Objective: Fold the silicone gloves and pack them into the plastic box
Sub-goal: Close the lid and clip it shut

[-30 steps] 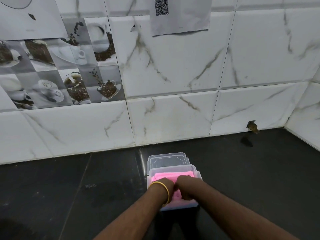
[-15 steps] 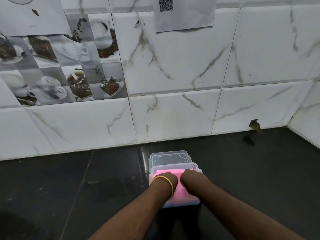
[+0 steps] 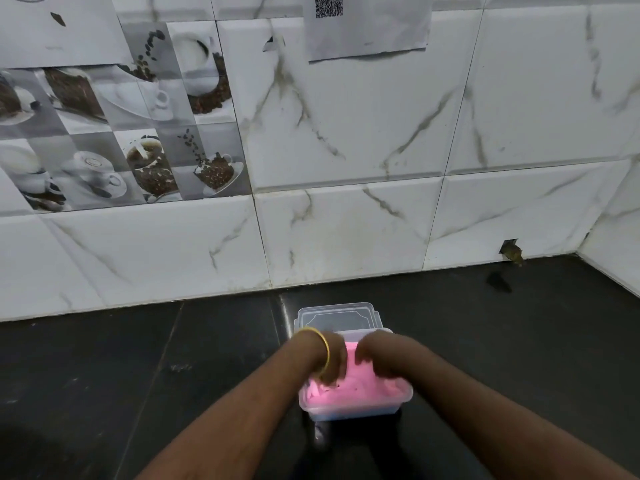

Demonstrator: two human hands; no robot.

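A clear plastic box stands on the dark counter, filled with pink silicone gloves. My left hand, with a gold bangle on the wrist, presses down on the gloves at the box's left side, fingers curled. My right hand pushes down on the gloves at the right side, fingers bent into them. The clear lid lies flat just behind the box. The far half of the box's inside is hidden by my hands.
The dark counter runs left and right of the box. A white marble-tiled wall rises close behind the lid. A side wall closes the corner at far right. A small hole shows at the wall's base.
Both hands have shifted within the box, pressing the pink gloves lower. The view has tilted a little, and the gloves now sit flatter below the rim.
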